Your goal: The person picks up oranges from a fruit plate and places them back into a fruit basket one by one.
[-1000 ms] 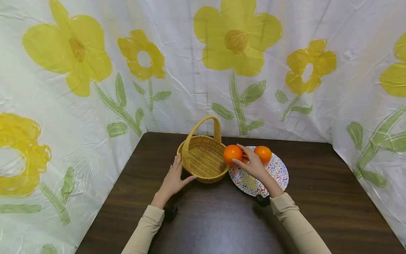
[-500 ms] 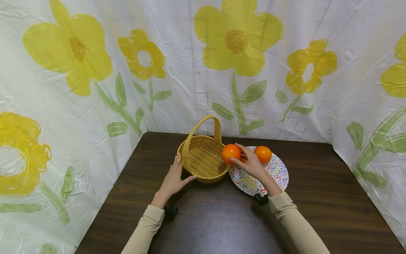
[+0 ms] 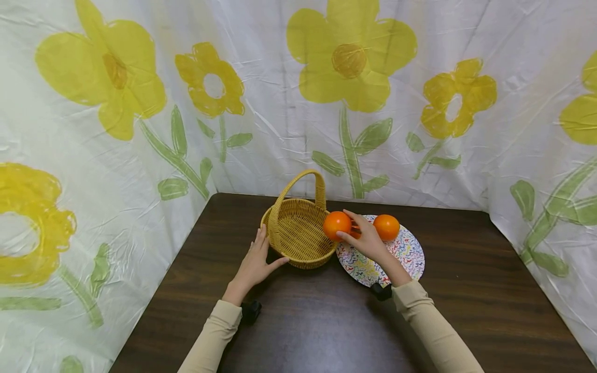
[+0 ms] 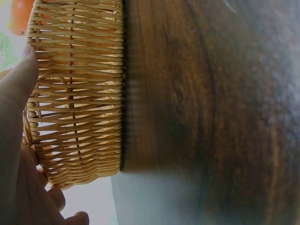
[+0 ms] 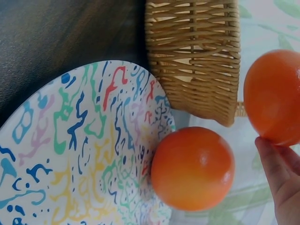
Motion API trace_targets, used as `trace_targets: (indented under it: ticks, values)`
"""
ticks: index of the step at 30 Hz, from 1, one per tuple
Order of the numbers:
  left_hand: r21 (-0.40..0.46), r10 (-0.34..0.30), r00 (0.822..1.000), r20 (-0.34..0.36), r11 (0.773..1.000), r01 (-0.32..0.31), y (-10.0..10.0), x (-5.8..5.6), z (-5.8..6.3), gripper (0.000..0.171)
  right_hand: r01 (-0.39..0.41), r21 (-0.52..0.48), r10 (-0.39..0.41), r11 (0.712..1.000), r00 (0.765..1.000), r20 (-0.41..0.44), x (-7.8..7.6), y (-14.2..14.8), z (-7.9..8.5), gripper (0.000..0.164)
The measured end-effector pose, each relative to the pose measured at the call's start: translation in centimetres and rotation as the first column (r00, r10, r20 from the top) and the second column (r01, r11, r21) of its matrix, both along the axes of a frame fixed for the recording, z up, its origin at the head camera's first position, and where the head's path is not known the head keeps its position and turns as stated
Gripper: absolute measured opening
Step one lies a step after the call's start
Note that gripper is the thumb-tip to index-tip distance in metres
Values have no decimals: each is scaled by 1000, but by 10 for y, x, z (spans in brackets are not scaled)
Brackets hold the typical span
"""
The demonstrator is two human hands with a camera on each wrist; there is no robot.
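Observation:
My right hand (image 3: 367,241) holds an orange (image 3: 337,226) between thumb and fingers, raised at the right rim of a woven basket (image 3: 305,254). The right wrist view shows this held orange (image 5: 276,98) apart from the basket's side (image 5: 192,56). Another orange (image 3: 386,227) rests on a round patterned plate (image 3: 408,259). Some orange colour shows between my right fingers, its source mostly hidden. Against the basket's left side my left hand (image 3: 252,267) rests with fingers extended; its thumb (image 4: 23,72) touches the rim in the left wrist view.
The basket has a tall arched handle (image 3: 319,189). Both basket and plate stand toward the back of a dark wooden table (image 3: 317,321). A white cloth with yellow flowers (image 3: 275,77) hangs behind and at the sides.
My right hand has shifted slightly left with the orange, bringing it closer over the basket's right rim. My left hand, the basket and the plate have stayed put.

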State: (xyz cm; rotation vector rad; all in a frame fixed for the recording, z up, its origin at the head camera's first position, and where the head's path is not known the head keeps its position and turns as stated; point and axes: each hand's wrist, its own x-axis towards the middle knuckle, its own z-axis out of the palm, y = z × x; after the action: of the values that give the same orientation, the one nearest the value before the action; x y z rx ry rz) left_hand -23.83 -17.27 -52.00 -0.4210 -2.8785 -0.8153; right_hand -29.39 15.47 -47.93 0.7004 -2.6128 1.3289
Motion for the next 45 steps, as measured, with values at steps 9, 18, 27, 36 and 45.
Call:
trace_targets:
  ticks: [9, 18, 27, 36, 45]
  values:
    - [-4, 2, 1000, 9, 1000, -1, 0, 0, 1, 92, -14, 23, 14, 1000, 1000, 8, -2, -4, 2, 70]
    - [4, 2, 1000, 23, 1000, -2, 0, 1, 2, 92, -30, 13, 30, 999, 1000, -5, -2, -9, 0, 68]
    - [3, 0, 1000, 28, 1000, 0, 1, 0, 2, 92, -42, 45, 43, 998, 999, -17, -2, -13, 0, 68]
    - [10, 0, 999, 44, 1000, 0, 0, 0, 2, 93, -53, 39, 52, 998, 998, 22, -2, -18, -2, 69]
    - [14, -3, 1000, 31, 1000, 3, 1, 1, 1, 92, -82, 27, 81, 996, 997, 15, -4, -22, -8, 69]
